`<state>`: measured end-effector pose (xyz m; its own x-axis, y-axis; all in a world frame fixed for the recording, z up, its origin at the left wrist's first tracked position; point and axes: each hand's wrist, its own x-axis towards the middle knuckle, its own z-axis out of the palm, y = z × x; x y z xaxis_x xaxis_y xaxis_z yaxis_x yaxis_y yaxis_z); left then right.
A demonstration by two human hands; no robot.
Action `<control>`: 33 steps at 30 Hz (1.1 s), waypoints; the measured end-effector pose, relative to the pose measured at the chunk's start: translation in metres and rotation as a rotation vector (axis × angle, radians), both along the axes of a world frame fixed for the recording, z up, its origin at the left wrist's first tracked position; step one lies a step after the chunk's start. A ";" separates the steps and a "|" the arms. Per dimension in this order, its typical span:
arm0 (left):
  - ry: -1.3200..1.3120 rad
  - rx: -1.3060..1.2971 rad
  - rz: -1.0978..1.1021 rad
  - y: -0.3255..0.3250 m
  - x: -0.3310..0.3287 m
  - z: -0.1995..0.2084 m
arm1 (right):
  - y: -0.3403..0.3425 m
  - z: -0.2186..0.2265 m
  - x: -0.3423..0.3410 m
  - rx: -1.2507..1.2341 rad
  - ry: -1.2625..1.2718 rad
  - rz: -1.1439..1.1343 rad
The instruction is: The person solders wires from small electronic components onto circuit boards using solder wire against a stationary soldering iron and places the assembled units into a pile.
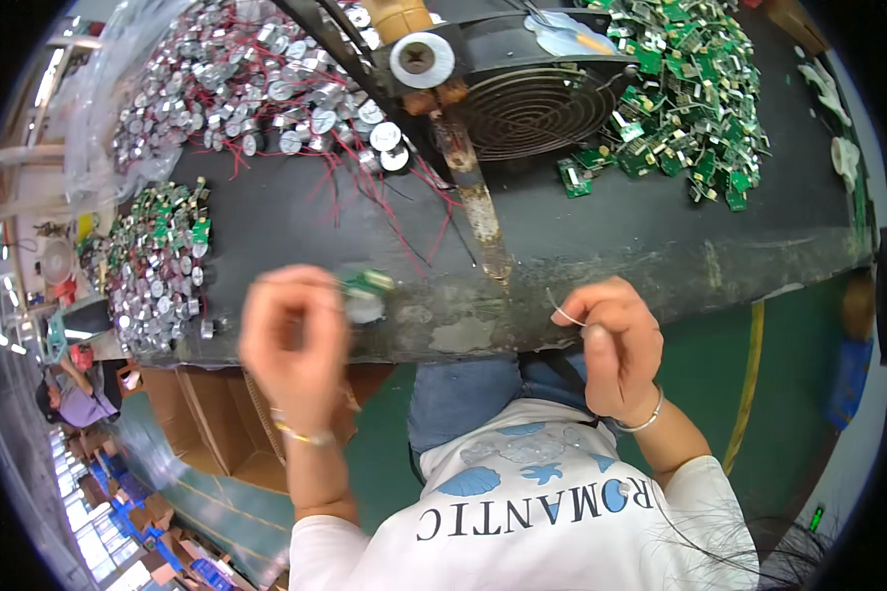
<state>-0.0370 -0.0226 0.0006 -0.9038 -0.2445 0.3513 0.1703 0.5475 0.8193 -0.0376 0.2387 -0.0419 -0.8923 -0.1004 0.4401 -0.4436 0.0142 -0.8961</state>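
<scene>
My left hand [296, 330] is blurred and its fingers are closed at the edge of a small green circuit board [370, 281]. Just below that board shows a round silver motor [367, 309]; whether the two are joined I cannot tell. My right hand [618, 340] pinches a thin silvery solder wire [566, 311] between thumb and fingers, its end pointing up and left. Between the hands, a soldering iron [478, 207] slants down, its tip close to the dark worktop [552, 236]. Neither hand touches the iron.
Silver motors with red wires [256, 89] are heaped at the back left, and green circuit boards [695, 98] at the back right. A round fan [532, 113] stands behind the iron. Boards and motors form a pile [158, 266] at left. A cardboard box [222, 424] sits below the edge.
</scene>
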 end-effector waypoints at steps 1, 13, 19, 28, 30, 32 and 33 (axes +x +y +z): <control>-0.019 0.040 0.143 -0.029 -0.002 0.006 | 0.003 0.005 -0.002 0.188 0.092 -0.006; -0.060 -0.713 -0.065 -0.062 -0.101 -0.018 | -0.001 0.006 0.024 0.188 0.046 0.175; -0.205 -0.507 -0.140 -0.011 -0.030 -0.022 | 0.007 -0.004 0.036 0.177 -0.092 0.045; -0.237 -0.224 -0.471 0.044 0.042 -0.008 | -0.026 0.010 0.017 0.301 0.004 0.355; -0.406 0.061 -0.516 0.037 0.040 0.000 | -0.024 0.011 0.016 0.349 -0.088 0.329; -0.612 0.303 -0.584 0.024 0.042 0.000 | -0.021 0.004 0.015 0.294 -0.046 0.340; -0.806 0.510 -0.605 0.017 0.044 0.000 | -0.017 0.005 0.015 0.273 -0.048 0.361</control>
<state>0.0067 -0.0054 0.0011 -0.8402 0.3626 -0.4031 -0.3849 0.1248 0.9145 -0.0230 0.2220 -0.0366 -0.7977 -0.5152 0.3135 -0.4216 0.1047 -0.9007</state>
